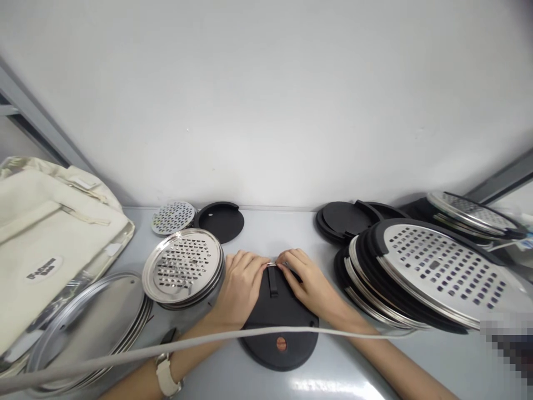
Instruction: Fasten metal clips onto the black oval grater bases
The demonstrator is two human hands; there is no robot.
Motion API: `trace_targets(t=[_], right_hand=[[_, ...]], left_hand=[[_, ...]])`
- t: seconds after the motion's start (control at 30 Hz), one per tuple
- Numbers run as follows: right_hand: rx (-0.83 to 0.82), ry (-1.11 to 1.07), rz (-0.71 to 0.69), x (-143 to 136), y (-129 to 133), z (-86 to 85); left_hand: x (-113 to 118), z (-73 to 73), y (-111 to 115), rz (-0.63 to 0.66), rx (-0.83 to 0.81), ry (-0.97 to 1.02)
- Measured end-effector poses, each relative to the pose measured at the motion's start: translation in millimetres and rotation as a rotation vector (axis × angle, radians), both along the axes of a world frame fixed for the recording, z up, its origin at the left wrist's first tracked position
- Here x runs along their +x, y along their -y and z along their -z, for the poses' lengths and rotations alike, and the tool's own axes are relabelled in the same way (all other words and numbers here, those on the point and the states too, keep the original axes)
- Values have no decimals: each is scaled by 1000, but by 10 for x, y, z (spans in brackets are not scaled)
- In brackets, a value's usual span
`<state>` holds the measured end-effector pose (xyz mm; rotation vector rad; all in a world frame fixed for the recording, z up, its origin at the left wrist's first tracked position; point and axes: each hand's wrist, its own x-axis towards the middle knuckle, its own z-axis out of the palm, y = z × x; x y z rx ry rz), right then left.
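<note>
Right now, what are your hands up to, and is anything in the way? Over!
Left hand and right hand pinching small metal bar at far edge of black disc. White cable crossing view in front of disc. Over.

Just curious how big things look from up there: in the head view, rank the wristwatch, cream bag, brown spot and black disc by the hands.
1. Cream bag, partly out of view
2. Black disc
3. Wristwatch
4. Brown spot

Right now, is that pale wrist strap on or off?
On: the pale strap wraps round the left wrist, with a bit of metal showing at its edge. I can't tell whether it carries a watch face.
</note>
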<state>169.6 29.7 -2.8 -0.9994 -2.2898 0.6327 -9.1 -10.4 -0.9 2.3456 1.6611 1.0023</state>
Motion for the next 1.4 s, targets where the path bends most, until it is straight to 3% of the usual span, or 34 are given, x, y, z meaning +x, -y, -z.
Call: trace_targets(t=[1.03,1.4], right_hand=[[25,24,-9,18,1,25],[64,86,13,20,35,-13]], left_hand=[[-7,-16,-28,18,-36,-8],[7,-10,-9,2,5,-102]])
